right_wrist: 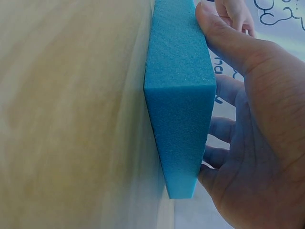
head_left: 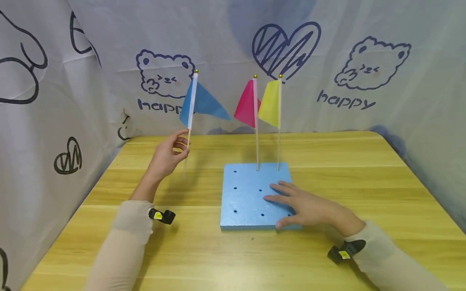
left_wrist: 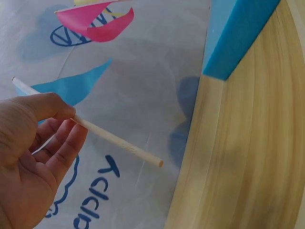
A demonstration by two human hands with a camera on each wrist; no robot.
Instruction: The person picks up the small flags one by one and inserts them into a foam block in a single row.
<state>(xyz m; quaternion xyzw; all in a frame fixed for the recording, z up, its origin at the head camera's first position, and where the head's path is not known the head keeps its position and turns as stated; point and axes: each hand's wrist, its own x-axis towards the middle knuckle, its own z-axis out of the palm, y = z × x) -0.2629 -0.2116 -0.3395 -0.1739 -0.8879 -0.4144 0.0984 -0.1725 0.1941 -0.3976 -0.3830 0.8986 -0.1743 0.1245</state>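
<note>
Between thumb and fingers, my left hand [head_left: 170, 154] pinches the wooden stick of a blue flag [head_left: 209, 101], held nearly upright left of the foam board. In the left wrist view the stick's bare lower end [left_wrist: 161, 163] hangs free in the air. A light blue foam board [head_left: 247, 202] with several small holes lies on the table. My right hand [head_left: 309, 206] rests on the board's right side, its fingers spread and the thumb at the front edge. A pink flag [head_left: 247, 106] and a yellow flag [head_left: 271, 105] stand in holes along the board's back edge.
The wooden table [head_left: 196, 250] extends around the board on every side. Behind it hangs a pale cloth [head_left: 218, 52] with drawn bears, hearts and writing. A dark strap with a small camera sits on each sleeve cuff.
</note>
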